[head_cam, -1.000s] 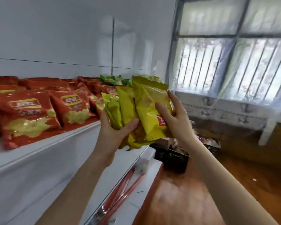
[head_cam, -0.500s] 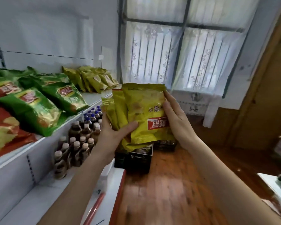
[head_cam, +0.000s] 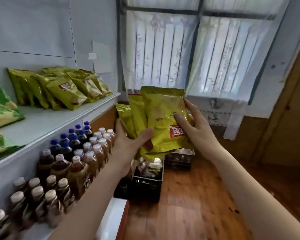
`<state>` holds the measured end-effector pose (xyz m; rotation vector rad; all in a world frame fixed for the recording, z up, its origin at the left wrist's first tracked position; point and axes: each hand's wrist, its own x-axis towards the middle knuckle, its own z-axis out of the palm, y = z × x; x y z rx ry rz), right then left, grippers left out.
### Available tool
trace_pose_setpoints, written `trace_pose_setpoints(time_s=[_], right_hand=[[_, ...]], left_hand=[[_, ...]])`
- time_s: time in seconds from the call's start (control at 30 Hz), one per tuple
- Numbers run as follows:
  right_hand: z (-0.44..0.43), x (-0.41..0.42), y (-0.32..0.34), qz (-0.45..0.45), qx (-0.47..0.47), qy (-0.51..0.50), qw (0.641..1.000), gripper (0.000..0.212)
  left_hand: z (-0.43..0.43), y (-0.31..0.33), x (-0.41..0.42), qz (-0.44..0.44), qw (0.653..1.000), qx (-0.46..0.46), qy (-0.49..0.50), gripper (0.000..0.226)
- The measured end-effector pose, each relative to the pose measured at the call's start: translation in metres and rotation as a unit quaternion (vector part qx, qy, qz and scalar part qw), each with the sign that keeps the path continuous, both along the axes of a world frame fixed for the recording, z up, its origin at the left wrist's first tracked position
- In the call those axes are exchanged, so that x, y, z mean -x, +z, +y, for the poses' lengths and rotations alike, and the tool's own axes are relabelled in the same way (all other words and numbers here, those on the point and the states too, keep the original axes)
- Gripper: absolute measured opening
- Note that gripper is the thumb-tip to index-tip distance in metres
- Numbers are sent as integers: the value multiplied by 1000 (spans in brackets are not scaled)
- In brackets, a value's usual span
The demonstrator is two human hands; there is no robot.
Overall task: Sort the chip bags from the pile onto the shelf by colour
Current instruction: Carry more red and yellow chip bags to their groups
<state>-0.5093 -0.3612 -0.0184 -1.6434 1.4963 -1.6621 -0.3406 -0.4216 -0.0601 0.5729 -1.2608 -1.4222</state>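
Left hand (head_cam: 130, 142) and right hand (head_cam: 196, 130) both grip the yellow bags (head_cam: 163, 116). Stand them against the far row (head_cam: 64, 89), labels forward.

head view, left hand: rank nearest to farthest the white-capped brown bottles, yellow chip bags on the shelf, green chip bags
1. white-capped brown bottles, beside left hand
2. yellow chip bags on the shelf, upper left
3. green chip bags, far left

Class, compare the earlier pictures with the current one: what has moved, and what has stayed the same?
The held yellow bags were carried right along the shelf, past red bags, then green bags, to the yellow stack. Nothing was released: left hand and right hand keep their grip on them.
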Motion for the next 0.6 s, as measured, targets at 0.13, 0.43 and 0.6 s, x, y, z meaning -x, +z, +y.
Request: trace_pose_setpoints(time_s=[0.13,0.43,0.6], right_hand=[[-80,40,16,50,-18,17,998,49],[-245,-2,42,56,41,136,988,40],[-292,-57,45,61,20,254,965,59]], left_hand=[[-60,9,34,-7,997,31,75,104],[-149,38,3,-38,934,99,341,109],[-184,43,-35,-85,892,116,429,120]])
